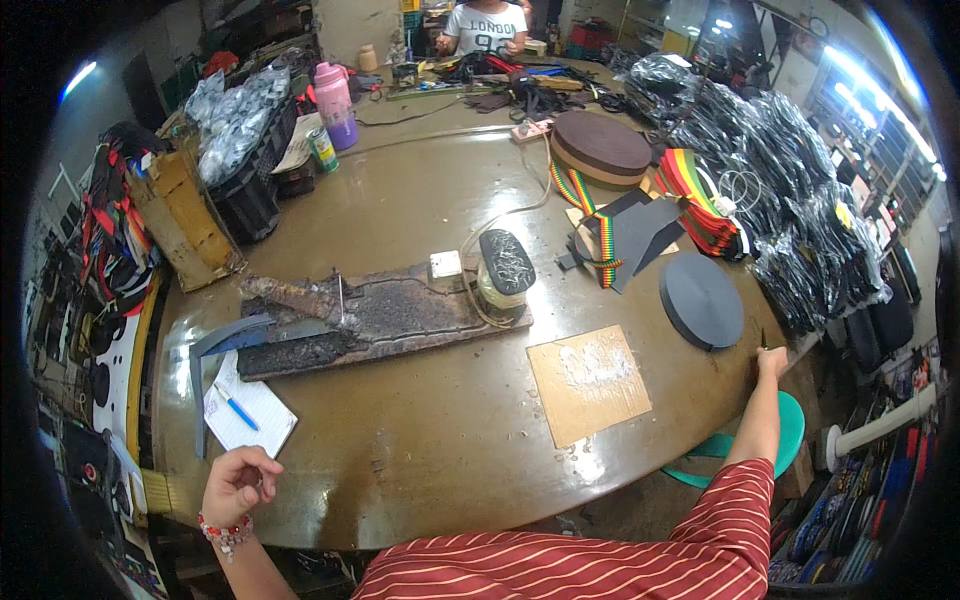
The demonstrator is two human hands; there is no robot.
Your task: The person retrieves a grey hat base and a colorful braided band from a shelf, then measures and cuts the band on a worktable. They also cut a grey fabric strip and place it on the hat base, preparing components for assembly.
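My left hand (240, 485), with a beaded bracelet at its wrist, hovers over the near left table edge. Its fingers are loosely bent and I see nothing in them. Just beyond it lies a lined notebook (272, 418) with a blue pen (238, 408) on top. My right arm stretches to the table's right edge. There my right hand (771, 362) is closed around a thin dark object (764, 338), mostly hidden by the fingers. Close by lies a flat roll of dark grey webbing (702, 300). A cardboard piece (555, 425) with whitish residue lies mid-table.
A charred board (420, 305) bears a round-topped black device (508, 262) with a cord. Farther back are a brown webbing roll (600, 145), striped webbing (690, 190) and plastic-wrapped bundles (740, 130). A green stool (790, 440) stands at right. Another person (485, 30) is across the table.
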